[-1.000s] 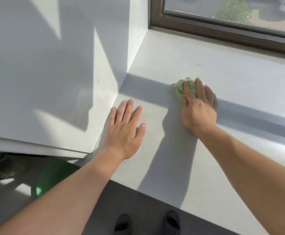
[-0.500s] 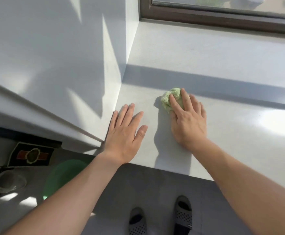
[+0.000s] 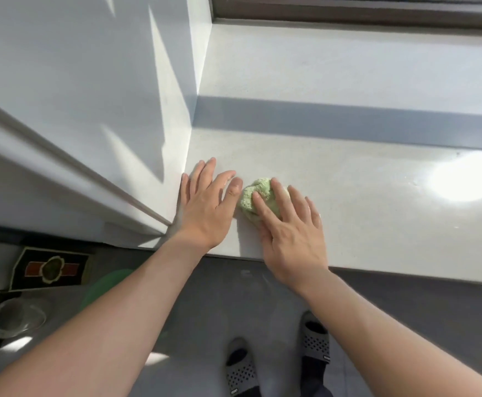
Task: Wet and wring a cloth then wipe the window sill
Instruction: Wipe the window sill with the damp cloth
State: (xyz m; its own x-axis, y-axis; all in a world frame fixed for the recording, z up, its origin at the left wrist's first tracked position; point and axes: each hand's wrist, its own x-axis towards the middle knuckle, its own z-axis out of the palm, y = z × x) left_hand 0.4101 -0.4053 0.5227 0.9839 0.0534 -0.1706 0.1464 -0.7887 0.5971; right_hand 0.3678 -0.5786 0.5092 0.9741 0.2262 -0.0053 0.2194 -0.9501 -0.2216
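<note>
A bunched light green cloth (image 3: 255,197) lies on the pale window sill (image 3: 362,196) near its front left corner. My right hand (image 3: 291,236) presses down on the cloth with the fingers spread over it. Flat on the sill just left of the cloth rests my left hand (image 3: 205,207), fingers apart, its thumb almost touching the cloth. Part of the cloth is hidden under my right fingers.
The white side wall (image 3: 90,96) meets the sill on the left. A dark window frame (image 3: 348,12) runs along the back. Below on the floor are a green basin (image 3: 105,287), a glass bowl (image 3: 16,316), a dark patterned box (image 3: 48,267) and my slippered feet (image 3: 277,365).
My right hand has dragged the cloth toward the sill's front edge and leftward, ending beside my left hand. The left hand stayed flat in place.
</note>
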